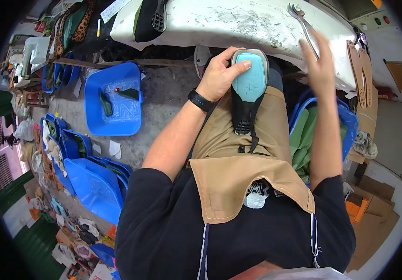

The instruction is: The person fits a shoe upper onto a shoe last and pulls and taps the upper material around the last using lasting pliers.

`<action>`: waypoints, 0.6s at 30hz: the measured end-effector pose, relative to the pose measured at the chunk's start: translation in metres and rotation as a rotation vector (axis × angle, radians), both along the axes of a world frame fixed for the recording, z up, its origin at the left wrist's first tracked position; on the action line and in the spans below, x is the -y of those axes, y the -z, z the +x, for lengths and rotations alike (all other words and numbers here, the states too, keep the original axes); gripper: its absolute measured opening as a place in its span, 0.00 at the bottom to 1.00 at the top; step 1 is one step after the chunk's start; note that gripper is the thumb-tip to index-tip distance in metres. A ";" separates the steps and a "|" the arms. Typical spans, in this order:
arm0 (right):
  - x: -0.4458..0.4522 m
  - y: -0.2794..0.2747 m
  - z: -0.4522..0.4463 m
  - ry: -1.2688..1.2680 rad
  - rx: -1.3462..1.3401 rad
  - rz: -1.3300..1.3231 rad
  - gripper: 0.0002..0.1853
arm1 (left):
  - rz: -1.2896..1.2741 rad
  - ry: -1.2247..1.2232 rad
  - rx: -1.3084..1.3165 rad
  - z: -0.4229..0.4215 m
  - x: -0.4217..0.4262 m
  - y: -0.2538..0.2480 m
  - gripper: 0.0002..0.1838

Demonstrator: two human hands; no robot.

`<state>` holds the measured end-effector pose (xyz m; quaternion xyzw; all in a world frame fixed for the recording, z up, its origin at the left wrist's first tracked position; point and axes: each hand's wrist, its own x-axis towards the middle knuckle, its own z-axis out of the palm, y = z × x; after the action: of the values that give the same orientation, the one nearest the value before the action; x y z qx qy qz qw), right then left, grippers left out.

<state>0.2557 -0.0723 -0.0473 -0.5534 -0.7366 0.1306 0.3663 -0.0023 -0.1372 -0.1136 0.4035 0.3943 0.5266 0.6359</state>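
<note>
- At far left, shoes, bags and loose scraps crowd a green-and-white wall; the dark rim of the view cuts them off.
- Blue tubs (91, 186) stand on the grey floor (156, 112), some nested; what fills them is partly hidden.
- Beside them, a blue basin (112, 79) holds two dark green pieces (107, 103).
- The left hand (219, 74) pinches a black shoe piece (245, 109), thumb on its turquoise pad (249, 84), other fingers mostly hidden behind; the piece is above the tan apron (271, 112), near the bench edge.
- Ahead, the scuffed white bench (229, 23) carries a black shoe (153, 23) at its left, cut off by the top edge, and metal pincers (303, 23) at its right.
- The right hand (320, 63) is raised by the pincers, blurred; whether its fingers are spread or gripping, I cannot tell.
- Below it, a blue tub of green pieces (304, 135) is partly covered by the forearm.
- At far right, tan straps (359, 74) and cardboard (371, 200).
</note>
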 end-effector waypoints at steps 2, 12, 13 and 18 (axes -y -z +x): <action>-0.050 0.012 0.046 0.032 0.240 0.232 0.30 | 0.007 0.003 0.015 0.001 -0.001 0.000 0.20; -0.055 -0.035 0.037 0.112 0.504 -0.455 0.25 | 0.046 0.029 0.035 0.001 -0.007 -0.003 0.19; -0.043 -0.046 0.031 0.126 0.298 -0.552 0.24 | 0.053 0.026 0.021 0.001 -0.007 0.000 0.19; 0.027 -0.051 0.009 -0.059 -0.199 -0.827 0.17 | 0.077 0.054 0.006 0.007 -0.010 0.005 0.18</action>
<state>0.2650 -0.0998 0.0036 -0.6172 -0.5987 0.4782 0.1790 0.0043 -0.1271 -0.1187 0.4366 0.3606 0.5253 0.6351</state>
